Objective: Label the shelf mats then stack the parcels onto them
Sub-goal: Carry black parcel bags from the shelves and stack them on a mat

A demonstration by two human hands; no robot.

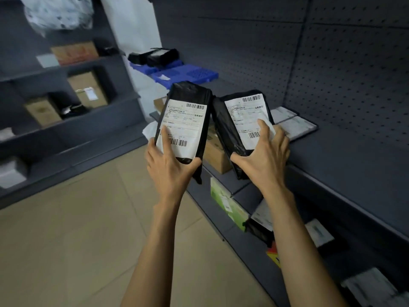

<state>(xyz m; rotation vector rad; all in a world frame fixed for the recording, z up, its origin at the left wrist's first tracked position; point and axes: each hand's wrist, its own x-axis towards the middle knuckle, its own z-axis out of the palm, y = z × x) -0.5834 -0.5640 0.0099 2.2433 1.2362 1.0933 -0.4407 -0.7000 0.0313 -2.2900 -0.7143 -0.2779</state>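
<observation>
Head view: at frame centre, the left hand [170, 167] clasps one black parcel [184, 125] by its lower end; the right hand [263, 156] clasps a second parcel [241, 122] likewise. Soft, slick film wrapping (probably light); support from beneath. Blue shelf mats [186, 76] lie above centre.

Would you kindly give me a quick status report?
Left hand gripping one black plastic labelled parcel; right hand gripping another. Blue plastic shelf mats ahead, partly occupied. Path clear.
</observation>
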